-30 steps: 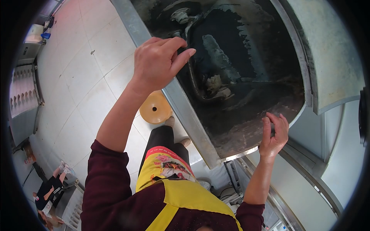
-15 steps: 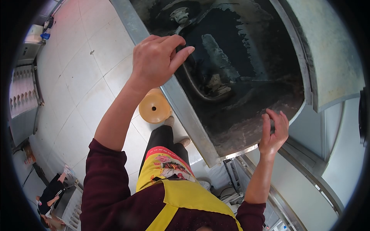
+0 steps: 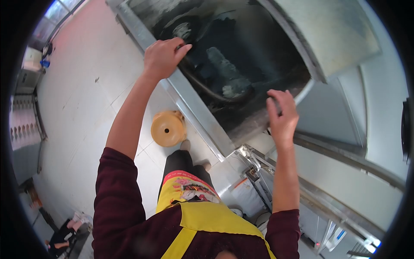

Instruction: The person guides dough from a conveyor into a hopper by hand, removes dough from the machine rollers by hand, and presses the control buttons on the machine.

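At one dark basin (image 3: pixel 196 110): left hand (image 3: pixel 164 59), right hand (image 3: pixel 283 114), both curled (cannot tell grip); one orange stool (image 3: pixel 168 138).

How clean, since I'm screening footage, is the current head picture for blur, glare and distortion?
Head view: wide-lens distortion bends outer edges, and the corners are black; head view: the right hand looks slightly blurred; head view: the basin is dark inside, while the panes at upper left are bright.
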A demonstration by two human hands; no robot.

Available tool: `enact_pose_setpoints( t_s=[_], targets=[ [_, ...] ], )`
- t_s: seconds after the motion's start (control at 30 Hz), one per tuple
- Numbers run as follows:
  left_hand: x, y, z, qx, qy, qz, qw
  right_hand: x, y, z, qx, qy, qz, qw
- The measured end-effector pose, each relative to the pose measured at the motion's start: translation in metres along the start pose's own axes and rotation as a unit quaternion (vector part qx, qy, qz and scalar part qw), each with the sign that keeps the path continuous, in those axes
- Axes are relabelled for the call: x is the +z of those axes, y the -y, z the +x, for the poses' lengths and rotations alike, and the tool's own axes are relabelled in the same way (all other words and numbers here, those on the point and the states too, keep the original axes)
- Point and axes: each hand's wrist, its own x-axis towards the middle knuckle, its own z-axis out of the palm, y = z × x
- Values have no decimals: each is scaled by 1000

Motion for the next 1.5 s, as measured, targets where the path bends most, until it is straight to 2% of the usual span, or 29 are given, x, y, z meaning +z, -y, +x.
enact_pose_setpoints(
  t_s=[0.1, 0.23, 0.43, 0.5, 0.6, 0.7, 0.73, 0.77, 0.83, 0.87, 0.9, 0.97, 1.07, 1.1, 1.13, 1.17, 1.2, 1.3, 1.43, 1.5],
  targets=[
    [3, 1, -1, 22, -5, 7, 1000, -49, 45, -46, -31, 22, -1, 999],
    [7, -4, -7, 77, -9, 8, 997, -101, 63, -152, -2, 45, 38, 998],
    [36, -26, -46, 213, -105, -67, 969, -209, 54, -291, 123, -59, -48, 990],
    [43, -47, -74, 228, -144, -93, 958, -255, 44, -330, 146, -88, -92, 981],
    [42, -95, -147, 195, -198, -116, 954, -331, 47, -386, 153, -147, -180, 961],
    [67, -105, -211, 141, -215, -124, 958, -409, 25, -438, 156, -240, -257, 923],
    [75, -108, -231, 123, -212, -137, 960, -436, 19, -451, 216, -288, -261, 896],
    [81, -112, -247, 104, -207, -147, 962, -467, 4, -466, 223, -323, -284, 875],
    [88, -115, -279, 58, -195, -167, 965, -537, -35, -489, 246, -473, -87, 842],
    [88, -119, -294, 43, -192, -169, 966, -573, -55, -500, 232, -551, 8, 801],
    [86, -125, -309, 26, -190, -173, 966, -617, -70, -498, 244, -569, 31, 785],
    [82, -132, -339, -11, -167, -164, 972, -696, -99, -473, 171, -559, 118, 803],
    [77, -133, -382, -68, -97, -109, 987, -762, -111, -412, 123, -354, 212, 903],
    [79, -126, -401, -86, -69, -76, 991, -767, -108, -387, 175, -302, 238, 906],
    [82, -117, -419, -102, -41, -43, 993, -769, -105, -373, 189, -238, 153, 941],
    [106, -72, -436, -69, -53, 26, 996, -769, -103, -360, 200, -174, 63, 962],
    [123, -41, -451, -38, -70, 96, 992, -766, -97, -348, 242, -147, 55, 957],
    [114, -63, -471, -178, 99, 66, 977, -775, -111, -337, 272, -130, 53, 952],
    [131, -82, -467, -235, 200, 13, 951, -796, -132, -347, 230, -97, 65, 966],
    [139, -91, -464, -250, 228, -14, 941, -803, -111, -371, 251, -120, 1, 960]
  ],
)
